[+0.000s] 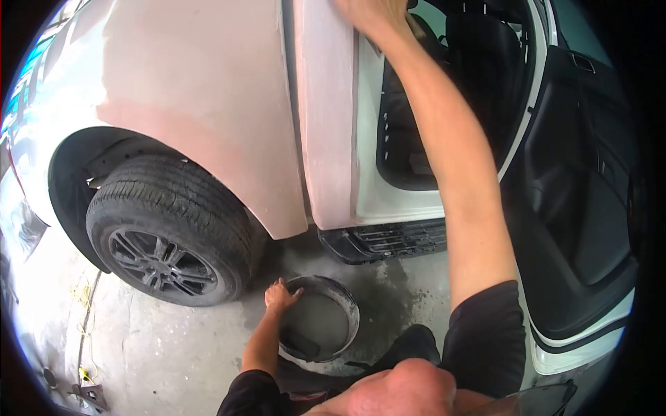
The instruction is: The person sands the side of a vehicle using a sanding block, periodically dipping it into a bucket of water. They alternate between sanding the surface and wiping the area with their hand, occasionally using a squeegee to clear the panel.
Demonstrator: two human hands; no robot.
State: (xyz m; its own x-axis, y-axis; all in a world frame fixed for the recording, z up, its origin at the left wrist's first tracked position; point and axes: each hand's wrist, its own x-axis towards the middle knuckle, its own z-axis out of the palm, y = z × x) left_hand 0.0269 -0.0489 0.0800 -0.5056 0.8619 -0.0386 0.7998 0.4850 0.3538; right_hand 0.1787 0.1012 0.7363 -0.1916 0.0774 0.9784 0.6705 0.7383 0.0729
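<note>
My left hand [281, 297] is at the left rim of a round bucket [352, 305], its thumb over the inner side and its fingers at the outside, gripping the edge. Murky grey water [322, 322] fills the bucket, and a dark flat object [300, 343] shows at its near left inside. My right arm reaches up across the open doorway. At the top edge of the view, my right hand [374, 10] lies against the pinkish, sanded-looking pillar panel [326, 125] of a white vehicle. Its fingers are cut off by the frame, so what it holds is hidden.
Left of the bucket stands the wheel [166, 236] under a fender [201, 90] with pinkish patches. A dark side step [388, 240] runs below the doorway. An open door [576, 180] hangs at right. Wet patches mark the concrete floor [166, 347]; a yellow cord [84, 312] lies at left.
</note>
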